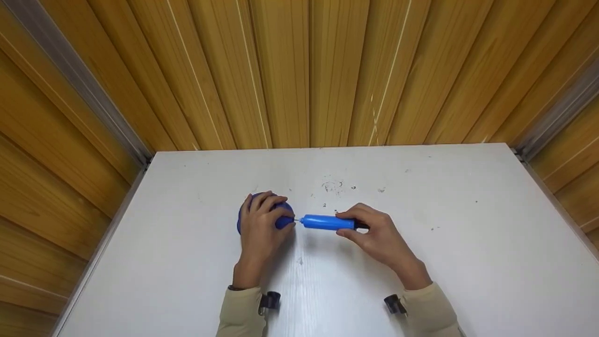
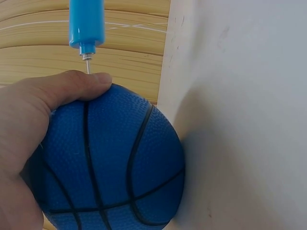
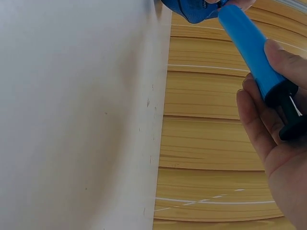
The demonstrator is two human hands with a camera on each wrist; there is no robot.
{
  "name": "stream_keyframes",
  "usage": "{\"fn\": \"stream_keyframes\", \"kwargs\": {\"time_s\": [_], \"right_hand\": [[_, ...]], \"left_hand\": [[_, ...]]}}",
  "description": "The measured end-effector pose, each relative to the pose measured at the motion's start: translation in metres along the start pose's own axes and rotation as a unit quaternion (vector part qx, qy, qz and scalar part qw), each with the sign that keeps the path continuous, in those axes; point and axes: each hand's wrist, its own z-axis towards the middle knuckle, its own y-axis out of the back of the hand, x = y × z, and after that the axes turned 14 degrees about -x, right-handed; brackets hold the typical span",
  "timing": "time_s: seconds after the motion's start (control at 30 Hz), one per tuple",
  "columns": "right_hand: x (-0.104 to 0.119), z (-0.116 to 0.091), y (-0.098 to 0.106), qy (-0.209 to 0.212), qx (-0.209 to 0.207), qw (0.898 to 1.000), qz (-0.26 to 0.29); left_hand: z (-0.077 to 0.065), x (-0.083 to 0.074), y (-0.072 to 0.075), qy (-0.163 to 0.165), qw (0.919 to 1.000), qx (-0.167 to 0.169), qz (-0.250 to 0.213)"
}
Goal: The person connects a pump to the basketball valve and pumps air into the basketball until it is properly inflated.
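Observation:
A small blue basketball [image 2: 115,153] with black seam lines is gripped by my left hand [image 1: 259,224], whose fingers curl over its top and side. Level in front of it is a blue hand pump [image 1: 323,222] with a thin metal needle [image 2: 88,66] at its tip. The needle points at the ball beside my left thumb; the thumb hides whether it has entered. My right hand [image 1: 374,231] holds the pump's rear end between thumb and fingers. In the right wrist view, the pump's black handle [image 3: 293,128] sits near the palm, with a short length of rod showing.
Both hands work above a white table [image 1: 187,281] with dark scuff marks. Wood-patterned panels [image 1: 290,75] rise behind it and at both sides. Each sleeve cuff carries a small black wrist device, such as the one [image 1: 395,304] on the right.

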Motion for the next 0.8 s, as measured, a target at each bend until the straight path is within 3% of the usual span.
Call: {"fn": "stream_keyframes", "kwargs": {"time_s": [0.37, 0.8], "right_hand": [[-0.001, 0.001, 0.008, 0.006, -0.008, 1.0, -0.002], [-0.022, -0.002, 0.05, -0.091, -0.108, 0.99, -0.027]], "left_hand": [[0.001, 0.003, 0.002, 0.005, 1.0, -0.001, 0.002], [0.0, 0.01, 0.003, 0.015, 0.9996, -0.017, -0.013]]}}
